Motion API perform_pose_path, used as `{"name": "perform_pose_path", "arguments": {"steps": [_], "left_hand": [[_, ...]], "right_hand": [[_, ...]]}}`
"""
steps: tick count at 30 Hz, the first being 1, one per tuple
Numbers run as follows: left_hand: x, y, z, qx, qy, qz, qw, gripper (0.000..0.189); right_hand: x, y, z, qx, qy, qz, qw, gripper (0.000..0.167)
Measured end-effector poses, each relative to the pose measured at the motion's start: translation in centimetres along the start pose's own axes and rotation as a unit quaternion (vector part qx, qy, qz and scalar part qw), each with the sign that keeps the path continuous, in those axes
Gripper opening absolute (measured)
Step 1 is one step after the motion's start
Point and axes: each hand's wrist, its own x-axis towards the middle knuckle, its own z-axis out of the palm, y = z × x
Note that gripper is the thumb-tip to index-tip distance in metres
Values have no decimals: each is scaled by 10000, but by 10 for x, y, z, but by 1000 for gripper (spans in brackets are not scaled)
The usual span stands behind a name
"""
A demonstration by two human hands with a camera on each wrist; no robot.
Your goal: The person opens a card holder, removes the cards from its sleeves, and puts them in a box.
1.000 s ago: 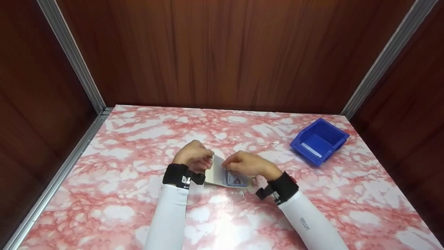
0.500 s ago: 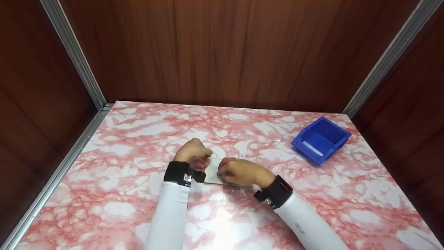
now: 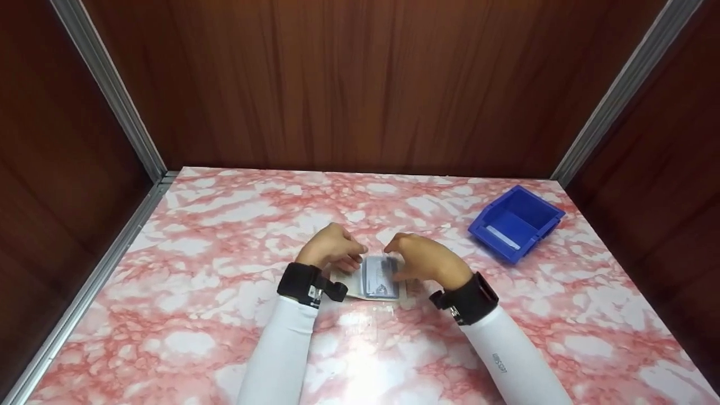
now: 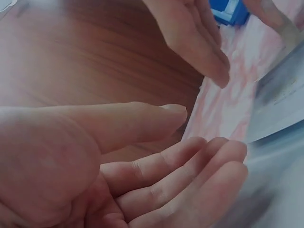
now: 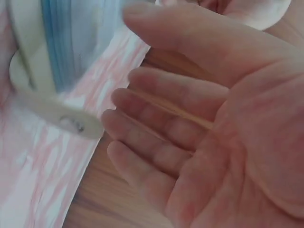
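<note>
A small card holder (image 3: 381, 281) with a cream cover and clear plastic sleeves lies opened flat on the table between the hands. In the right wrist view, its stack of sleeves (image 5: 78, 42) looks thick and bluish, and a cream strap (image 5: 52, 111) with a round metal snap sticks out. My left hand (image 3: 333, 248) is over the left part of the holder, thumb and fingers apart and loosely bent, holding nothing. My right hand (image 3: 430, 260) hovers at the right side with spread, relaxed fingers; its thumb overlaps the sleeves in the head view.
A blue plastic bin (image 3: 526, 211) stands at the back right of the red-and-white marbled table (image 3: 225, 315). Dark wood-look panels (image 3: 360, 84) with grey metal corner posts enclose the back and sides.
The right hand, earlier curled over the holder's leaves, moved left, then drew back right and spread its fingers. A leaf has turned, and a sleeve stack shows. The left hand shifted slightly right.
</note>
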Motion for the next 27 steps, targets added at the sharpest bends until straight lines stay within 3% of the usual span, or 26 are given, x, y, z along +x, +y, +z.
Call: {"name": "perform_pose_path", "arguments": {"steps": [4,10,15,27], "left_hand": [[3,-4,9,-229,7,-181,9996,28],[6,-9,14,-123,89,-406,9991,26],[9,-13,15,33,-1,-538,9985,26],[15,-20,13,19,-129,-667,9977,25]], "right_hand": [[3,1,5,-78,-95,141,9998,58],[4,-3,12,-63,-80,-234,9997,38],[3,-7,14,-103,-71,47,9999,32],[1,-8,22,-42,-56,141,9999,40]]}}
